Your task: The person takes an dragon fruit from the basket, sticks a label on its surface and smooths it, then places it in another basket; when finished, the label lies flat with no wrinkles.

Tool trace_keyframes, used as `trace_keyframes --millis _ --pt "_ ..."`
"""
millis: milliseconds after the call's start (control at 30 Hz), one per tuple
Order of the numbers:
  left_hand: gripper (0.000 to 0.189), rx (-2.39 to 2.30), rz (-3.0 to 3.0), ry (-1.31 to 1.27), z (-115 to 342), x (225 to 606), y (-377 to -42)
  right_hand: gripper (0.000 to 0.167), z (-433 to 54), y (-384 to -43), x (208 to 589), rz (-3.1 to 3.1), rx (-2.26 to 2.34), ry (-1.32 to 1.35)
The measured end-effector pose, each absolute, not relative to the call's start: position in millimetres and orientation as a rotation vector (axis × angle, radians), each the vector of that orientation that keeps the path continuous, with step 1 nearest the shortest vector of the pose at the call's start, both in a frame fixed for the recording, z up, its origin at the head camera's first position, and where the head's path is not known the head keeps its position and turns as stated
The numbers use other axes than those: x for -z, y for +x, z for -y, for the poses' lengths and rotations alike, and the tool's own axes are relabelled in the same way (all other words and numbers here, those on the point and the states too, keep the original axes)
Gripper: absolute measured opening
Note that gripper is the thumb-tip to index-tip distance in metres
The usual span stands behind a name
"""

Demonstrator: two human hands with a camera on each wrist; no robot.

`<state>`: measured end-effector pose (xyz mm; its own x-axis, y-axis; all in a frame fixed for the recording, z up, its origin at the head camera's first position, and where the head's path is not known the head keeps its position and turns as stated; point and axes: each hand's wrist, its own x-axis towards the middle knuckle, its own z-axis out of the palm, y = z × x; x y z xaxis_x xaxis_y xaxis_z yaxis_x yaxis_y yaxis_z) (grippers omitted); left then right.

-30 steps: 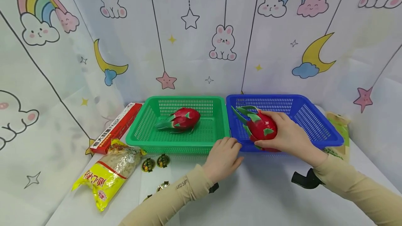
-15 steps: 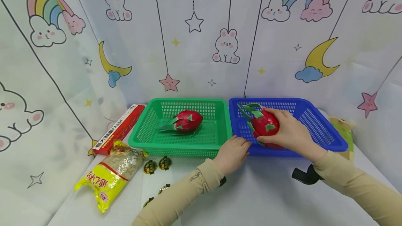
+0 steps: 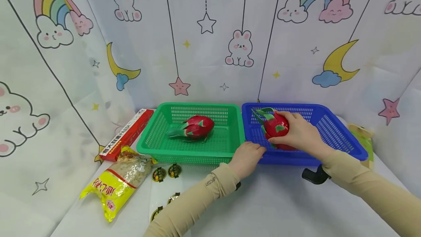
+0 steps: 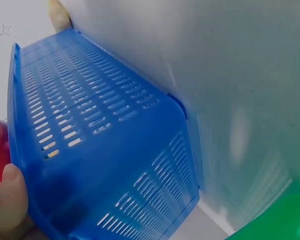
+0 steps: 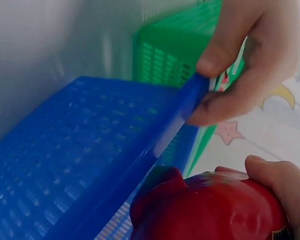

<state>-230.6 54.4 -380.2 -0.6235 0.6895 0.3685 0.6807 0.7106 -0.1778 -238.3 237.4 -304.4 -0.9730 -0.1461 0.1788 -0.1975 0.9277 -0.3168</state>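
My right hand (image 3: 300, 132) grips a red dragon fruit (image 3: 275, 126) with green leaf tips, over the left part of the blue basket (image 3: 353, 151). In the right wrist view the dragon fruit (image 5: 210, 210) is close beside the basket rim (image 5: 155, 145), thumb on its side. The left hand (image 3: 247, 159) pinches the blue basket's rim near its front left corner; the right wrist view shows this left hand (image 5: 255, 65) with thumb and fingers on either side of the rim. Another dragon fruit (image 3: 199, 126) lies inside the green basket (image 3: 184, 158).
Left of the green basket are a red pasta box (image 3: 126, 134) and a yellow bag (image 3: 120, 182) of pasta. Several round stickers (image 3: 174, 170) lie in front. A green and tan packet (image 3: 363, 140) stands right of the blue basket. A printed curtain (image 3: 210, 57) hangs behind.
The right hand has carried the dragon fruit slightly back and down into the blue basket. My left hand has shifted right along the basket's front rim. The head view has tilted slightly.
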Motion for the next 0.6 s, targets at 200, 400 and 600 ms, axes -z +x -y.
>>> trace_keyframes --millis 200,400,600 --pt "0.018 -0.070 2.528 -1.043 -57 379 -230 0.097 -242 -252 304 2.963 -0.487 0.249" --pt "0.020 -0.092 2.541 -1.031 -58 378 -229 0.096 -242 -265 304 2.988 -0.484 0.246" --pt "0.022 -0.088 2.561 -1.031 -58 378 -229 0.096 -239 -277 308 3.021 -0.463 0.244"
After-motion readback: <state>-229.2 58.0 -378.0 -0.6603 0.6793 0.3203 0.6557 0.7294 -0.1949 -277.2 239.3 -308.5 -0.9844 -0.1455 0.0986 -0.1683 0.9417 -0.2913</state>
